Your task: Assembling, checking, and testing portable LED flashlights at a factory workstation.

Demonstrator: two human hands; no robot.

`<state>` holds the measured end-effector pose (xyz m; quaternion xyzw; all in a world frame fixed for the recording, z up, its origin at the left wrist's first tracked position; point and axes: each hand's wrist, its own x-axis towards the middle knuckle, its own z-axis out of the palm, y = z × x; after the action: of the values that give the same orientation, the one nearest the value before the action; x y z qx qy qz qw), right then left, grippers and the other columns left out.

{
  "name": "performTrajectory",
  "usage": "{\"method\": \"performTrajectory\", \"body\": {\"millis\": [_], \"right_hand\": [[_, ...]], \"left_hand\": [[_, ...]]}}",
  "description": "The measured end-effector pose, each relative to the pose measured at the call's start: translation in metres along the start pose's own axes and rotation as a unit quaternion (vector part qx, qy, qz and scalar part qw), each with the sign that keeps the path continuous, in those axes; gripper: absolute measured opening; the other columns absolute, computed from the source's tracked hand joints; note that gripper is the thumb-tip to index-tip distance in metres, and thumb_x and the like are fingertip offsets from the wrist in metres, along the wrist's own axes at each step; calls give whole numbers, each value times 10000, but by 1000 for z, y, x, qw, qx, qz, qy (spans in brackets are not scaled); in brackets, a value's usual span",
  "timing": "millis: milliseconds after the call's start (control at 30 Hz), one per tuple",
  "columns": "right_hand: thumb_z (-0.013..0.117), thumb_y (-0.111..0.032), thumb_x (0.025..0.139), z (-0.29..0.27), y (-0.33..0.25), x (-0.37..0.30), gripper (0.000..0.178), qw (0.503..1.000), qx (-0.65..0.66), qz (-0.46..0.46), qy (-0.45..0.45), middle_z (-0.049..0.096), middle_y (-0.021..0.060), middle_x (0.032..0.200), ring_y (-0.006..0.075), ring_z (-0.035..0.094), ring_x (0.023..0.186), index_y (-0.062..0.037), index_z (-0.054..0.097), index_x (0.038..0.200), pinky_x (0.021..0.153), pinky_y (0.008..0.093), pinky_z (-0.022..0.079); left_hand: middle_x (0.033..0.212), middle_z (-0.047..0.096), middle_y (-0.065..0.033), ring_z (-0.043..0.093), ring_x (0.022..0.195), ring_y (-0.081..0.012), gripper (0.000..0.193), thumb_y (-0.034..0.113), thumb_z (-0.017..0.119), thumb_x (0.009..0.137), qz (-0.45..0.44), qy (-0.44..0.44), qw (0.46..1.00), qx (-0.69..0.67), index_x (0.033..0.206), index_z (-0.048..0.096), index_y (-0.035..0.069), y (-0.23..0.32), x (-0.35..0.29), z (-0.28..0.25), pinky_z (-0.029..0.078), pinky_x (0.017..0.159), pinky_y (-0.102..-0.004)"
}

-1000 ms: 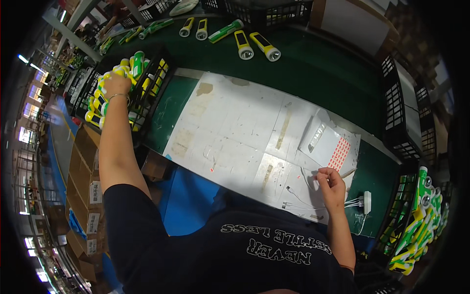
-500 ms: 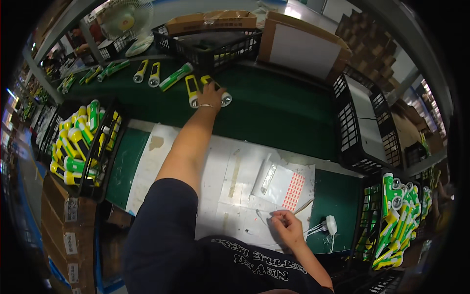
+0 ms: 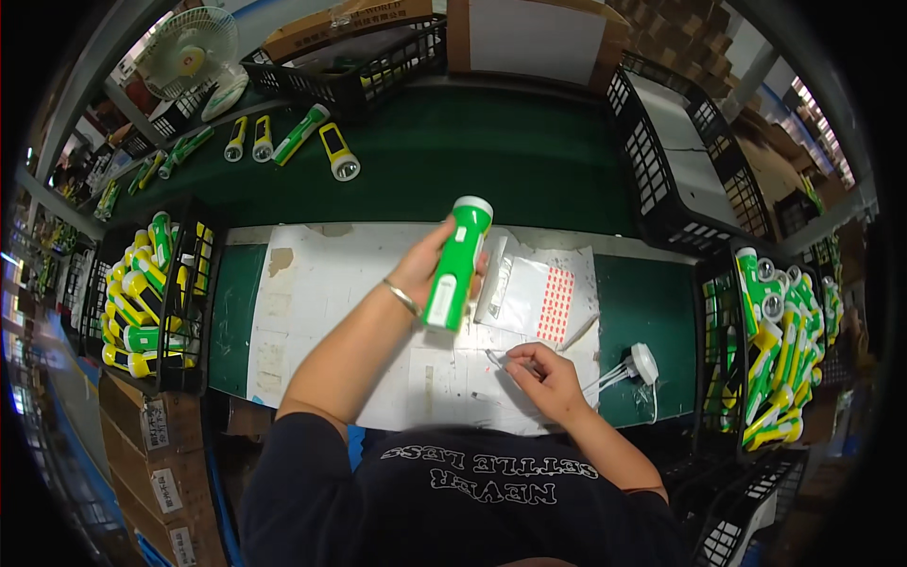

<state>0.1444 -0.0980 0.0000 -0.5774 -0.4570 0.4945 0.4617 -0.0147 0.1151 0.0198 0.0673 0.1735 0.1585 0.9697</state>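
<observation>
My left hand (image 3: 423,266) is closed around a green flashlight (image 3: 456,269) with a white rim, its wide head tilted away from me above the white work sheet (image 3: 321,312). Just right of it, my right hand (image 3: 550,380) pinches the end of a thin white charging cable (image 3: 495,359). Several white cables run to a round white charger (image 3: 643,363) at the right of the sheet. Beyond my right hand lies a clear plastic bag (image 3: 518,288) beside a sheet of red stickers (image 3: 556,304).
More flashlights, one yellow (image 3: 338,153), lie on the green belt (image 3: 529,151). Black crates filled with flashlights stand left (image 3: 179,312) and right (image 3: 715,369). Another black crate (image 3: 652,180) stands at the far right. A fan (image 3: 189,61) is at the back left.
My left hand has lifted a flashlight off the belt and brought it back over the white sheet, green side showing. My right hand stays near the cables. The view has shifted.
</observation>
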Motion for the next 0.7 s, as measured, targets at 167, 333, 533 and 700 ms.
{"method": "performTrajectory", "body": {"millis": [167, 333, 533, 700], "right_hand": [[628, -103, 838, -9, -14, -21, 200, 999, -32, 10, 24, 590, 2, 800, 35, 521, 723, 4, 588, 1002, 646, 182, 432], [635, -109, 831, -10, -17, -37, 206, 998, -54, 1, 39, 590, 5, 794, 32, 512, 679, -1, 590, 1000, 611, 182, 427], [632, -120, 827, -5, -16, -48, 198, 998, -56, -22, 30, 589, 5, 778, 22, 484, 615, -21, 593, 995, 558, 178, 402], [596, -165, 843, -8, -17, -48, 183, 990, -129, -40, 32, 576, 46, 760, 94, 491, 609, -8, 583, 936, 565, 241, 407]], "left_hand": [[917, 572, -126, 572, 744, -182, 370, 320, 490, 905, 91, 49, 991, 80, 1104, 473, 8, -71, -14, 4, 519, 621, -312], [943, 583, -128, 571, 734, -158, 419, 350, 490, 910, 148, 67, 970, 180, 1154, 471, 10, -95, -27, 6, 520, 612, -297], [915, 582, -113, 564, 713, -152, 410, 355, 467, 917, 144, 43, 969, 196, 1146, 474, 14, -110, -32, 4, 515, 592, -296], [915, 576, -118, 564, 716, -165, 359, 322, 463, 923, 118, 72, 973, 184, 1093, 480, 6, -113, -31, 1, 515, 584, -310]]}}
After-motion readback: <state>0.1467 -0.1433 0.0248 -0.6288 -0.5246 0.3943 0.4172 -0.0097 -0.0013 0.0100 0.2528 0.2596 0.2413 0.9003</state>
